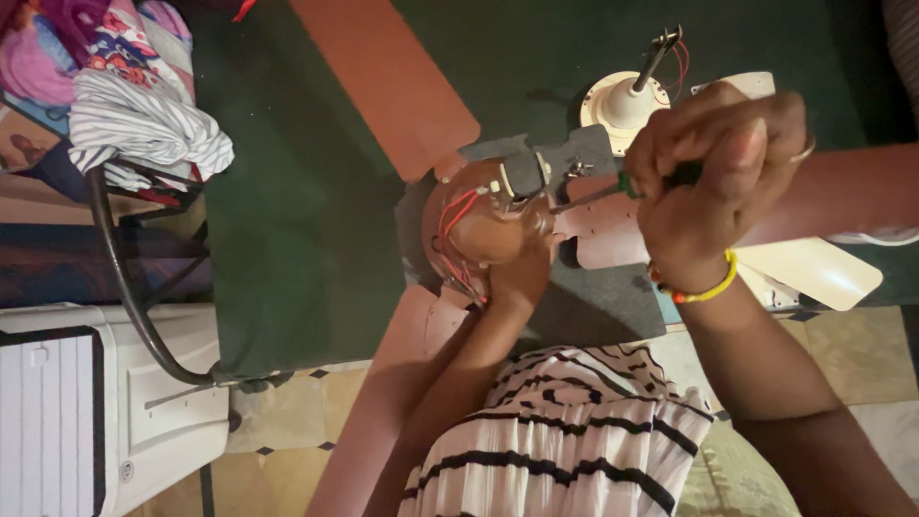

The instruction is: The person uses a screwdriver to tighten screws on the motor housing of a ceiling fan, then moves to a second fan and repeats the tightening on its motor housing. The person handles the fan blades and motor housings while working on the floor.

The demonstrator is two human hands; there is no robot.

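Steadying the brown ceiling fan motor housing (483, 230) at the centre of the frame, the left hand (525, 273) cups its lower right side from below, its grip closed on the curved shell; this hold appears meant to keep the housing from turning under tool pressure. The right hand (713, 182), right of centre, has its grip wrapped tight on the handle of a screwdriver (593, 196), with the thumb laid along the top for downward force. The shaft runs left to the grey metal fittings (541, 172) on top of the housing; whether the tip is seated in a screw cannot be told.

Red wires (455, 215) loop over the left face of the housing. Reddish-brown fan blades (383, 81) extend from the motor to the upper left and lower left, flat on a dark green floor covering (287, 239), which gives the assembly a stable base.

Just above the right hand lies a cream canopy with down rod (632, 91), apart from the motor. A cream blade (814, 268) shows at the right behind the wrist, which carries a yellow and orange bracelet (704, 287). Striped cloth (144, 124) lies on a black frame at upper left; a white appliance (105, 402) sits at lower left.
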